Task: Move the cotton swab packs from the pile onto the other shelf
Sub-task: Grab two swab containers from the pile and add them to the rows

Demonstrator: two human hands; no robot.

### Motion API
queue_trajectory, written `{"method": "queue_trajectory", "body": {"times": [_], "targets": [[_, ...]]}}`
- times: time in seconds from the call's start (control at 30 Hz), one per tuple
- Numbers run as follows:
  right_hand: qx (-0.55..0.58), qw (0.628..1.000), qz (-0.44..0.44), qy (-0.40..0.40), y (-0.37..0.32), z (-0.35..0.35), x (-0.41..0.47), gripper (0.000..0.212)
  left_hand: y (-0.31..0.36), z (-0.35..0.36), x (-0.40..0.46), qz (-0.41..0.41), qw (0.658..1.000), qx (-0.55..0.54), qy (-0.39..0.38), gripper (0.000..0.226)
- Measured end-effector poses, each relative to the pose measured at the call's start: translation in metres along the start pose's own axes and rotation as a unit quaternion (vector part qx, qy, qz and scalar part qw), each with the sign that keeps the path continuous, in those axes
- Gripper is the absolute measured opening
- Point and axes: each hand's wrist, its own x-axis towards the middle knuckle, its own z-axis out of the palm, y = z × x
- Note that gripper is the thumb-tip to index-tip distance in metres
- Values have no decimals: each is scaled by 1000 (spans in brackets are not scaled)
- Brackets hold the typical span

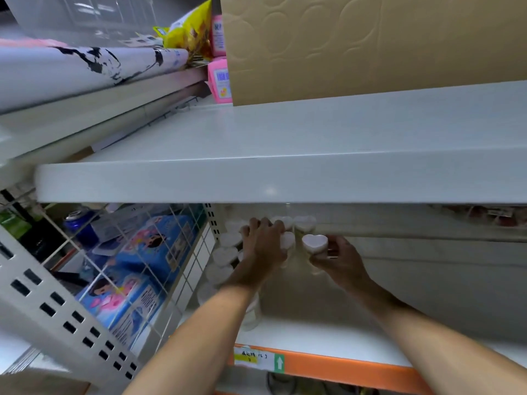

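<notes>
Head view: on the lower shelf (313, 334), under a smooth white shelf board (256, 181), the right hand (339, 259) pinches 1 heart-lidded cotton swab pack (314, 243). The left hand (263, 243), fingers curled, grips another in the pile of packs (228, 253) by the wire grid (137, 252).

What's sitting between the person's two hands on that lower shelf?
In the head view, only bare shelf back separates the left hand, on the heart-lidded packs, from the right hand, holding one pack.
</notes>
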Motion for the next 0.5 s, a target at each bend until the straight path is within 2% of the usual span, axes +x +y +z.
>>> {"method": "queue_trajectory", "body": {"times": [0.5], "targets": [[-12, 1000, 1, 22, -8, 18, 10, 50, -11, 7, 7, 0, 1000, -9, 29, 48]]}}
